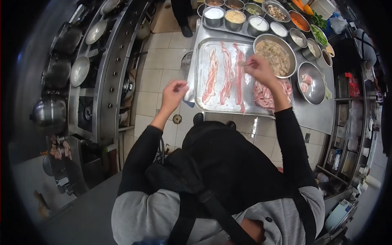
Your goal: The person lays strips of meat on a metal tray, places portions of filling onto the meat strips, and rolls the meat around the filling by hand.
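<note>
Three long bacon strips [226, 77] lie lengthwise, side by side, on a shallow metal tray [199, 75]. Over the rightmost strip, my right hand [261, 70] is closed in a pinch on a small pale-brown piece that looks like meat [244, 63]. A pile of more bacon [269, 96] sits at the tray's right end, partly under my right forearm. Beyond that hand stands a metal bowl of sliced raw meat [272, 53], pale and wet-looking. My left hand [174, 94] hovers off the tray's left edge, fingers curled together, with nothing visible in them.
A smaller metal bowl [311, 85] with a few pink meat pieces stands to the right. Several containers of ingredients [234, 18] crowd the table's far side. Left across the tiled floor [151, 81] runs a stove [87, 102] with pans. Another person's leg [183, 18] shows at the top.
</note>
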The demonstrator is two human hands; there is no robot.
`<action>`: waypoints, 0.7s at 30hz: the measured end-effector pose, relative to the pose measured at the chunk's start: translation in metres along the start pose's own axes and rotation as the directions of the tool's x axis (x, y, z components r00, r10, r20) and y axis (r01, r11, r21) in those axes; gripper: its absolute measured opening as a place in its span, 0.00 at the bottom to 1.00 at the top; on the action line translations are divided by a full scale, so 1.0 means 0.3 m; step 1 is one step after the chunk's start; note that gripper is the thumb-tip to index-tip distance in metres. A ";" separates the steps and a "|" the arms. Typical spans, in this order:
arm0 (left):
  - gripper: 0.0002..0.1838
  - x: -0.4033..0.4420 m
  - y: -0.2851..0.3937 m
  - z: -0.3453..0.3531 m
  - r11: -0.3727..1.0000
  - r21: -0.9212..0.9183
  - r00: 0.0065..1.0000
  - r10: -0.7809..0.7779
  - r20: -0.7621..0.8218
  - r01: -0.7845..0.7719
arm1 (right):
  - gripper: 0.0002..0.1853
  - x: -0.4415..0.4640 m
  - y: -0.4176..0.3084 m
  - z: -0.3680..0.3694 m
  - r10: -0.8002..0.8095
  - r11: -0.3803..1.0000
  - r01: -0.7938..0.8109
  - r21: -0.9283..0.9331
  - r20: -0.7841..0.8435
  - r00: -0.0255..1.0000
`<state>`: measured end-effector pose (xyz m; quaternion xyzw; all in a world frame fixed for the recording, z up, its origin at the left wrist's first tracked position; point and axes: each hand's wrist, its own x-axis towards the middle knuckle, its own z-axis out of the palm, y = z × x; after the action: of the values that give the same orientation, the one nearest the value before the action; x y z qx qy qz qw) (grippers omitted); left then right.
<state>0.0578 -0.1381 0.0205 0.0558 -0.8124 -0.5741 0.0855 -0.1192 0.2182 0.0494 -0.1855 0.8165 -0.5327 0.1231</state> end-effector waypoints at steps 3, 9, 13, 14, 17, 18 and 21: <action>0.14 0.118 0.033 0.031 0.978 0.136 0.958 0.121 0.260 -0.160 | 0.08 -0.065 -0.052 0.295 -0.174 0.984 0.176 -0.012 0.099 0.980; 0.13 0.212 0.003 0.107 0.827 0.139 0.722 0.378 0.579 -0.545 | 0.11 -0.188 -0.089 0.495 -0.409 0.850 0.349 -0.395 -0.078 0.909; 0.11 0.240 0.004 0.096 0.762 0.163 0.651 0.397 0.647 -0.627 | 0.15 -0.279 -0.181 0.564 -0.064 0.904 0.004 -0.427 -0.126 0.990; 0.11 0.249 0.016 0.097 0.748 0.184 0.646 0.389 0.657 -0.638 | 0.16 -0.281 -0.197 0.587 -0.085 0.877 0.040 -0.480 -0.071 0.994; 0.15 0.254 0.009 0.091 0.693 0.237 0.620 0.373 0.691 -0.681 | 0.12 -0.266 -0.138 0.659 -0.036 0.887 -0.009 -0.462 -0.088 0.995; 0.14 0.257 -0.043 0.103 0.681 0.219 0.618 0.420 0.665 -0.699 | 0.11 -0.263 -0.171 0.616 -0.042 0.871 0.015 -0.491 -0.044 0.998; 0.18 0.225 0.004 0.081 0.709 0.222 0.627 0.379 0.681 -0.669 | 0.09 -0.204 -0.193 0.354 -0.022 0.934 0.000 -0.357 -0.056 0.998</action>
<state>-0.0134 -0.1279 0.0188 -0.3536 -0.8854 -0.3011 -0.0177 -0.0117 0.1361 0.0600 -0.1936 0.9017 -0.3818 0.0603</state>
